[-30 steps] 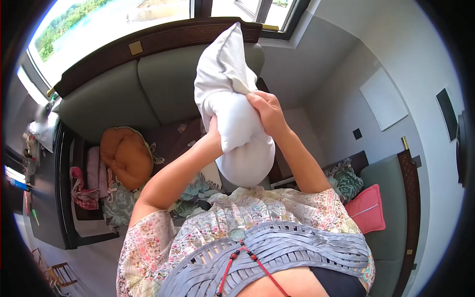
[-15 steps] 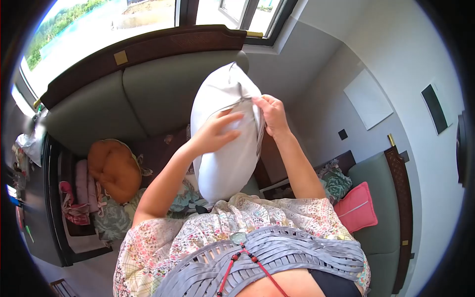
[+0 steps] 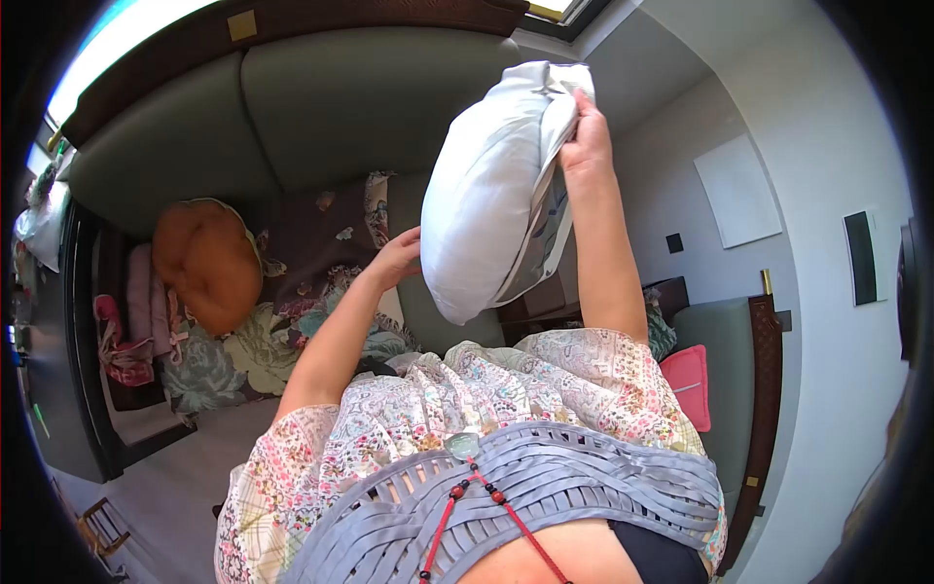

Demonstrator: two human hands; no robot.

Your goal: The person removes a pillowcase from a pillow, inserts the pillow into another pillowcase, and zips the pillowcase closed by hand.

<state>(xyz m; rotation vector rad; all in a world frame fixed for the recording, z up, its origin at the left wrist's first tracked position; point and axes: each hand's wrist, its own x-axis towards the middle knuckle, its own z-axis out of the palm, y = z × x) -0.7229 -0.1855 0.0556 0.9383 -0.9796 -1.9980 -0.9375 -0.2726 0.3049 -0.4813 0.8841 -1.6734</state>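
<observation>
A plump white pillow [image 3: 486, 185] is held up in front of me, tilted, with a loose cover edge and a grey patterned underside showing along its right side. My right hand [image 3: 588, 136] is closed on the pillow's fabric near its upper right corner. At the pillow's lower left side is my left hand [image 3: 397, 258], fingers stretched toward it. Those fingertips meet or pass behind the pillow's edge; which of the two I cannot tell.
A long sofa with a green-grey back [image 3: 360, 107] stands ahead. On it lie an orange cushion [image 3: 209, 263] and floral fabric [image 3: 263, 350]. A pink cushion [image 3: 689, 384] rests on the seat at right. A dark cabinet [image 3: 53, 370] stands at left.
The pillow has moved up and right and turned, showing its patterned underside. My left hand has come off its front to its lower left side. My right hand has risen, still gripping the corner.
</observation>
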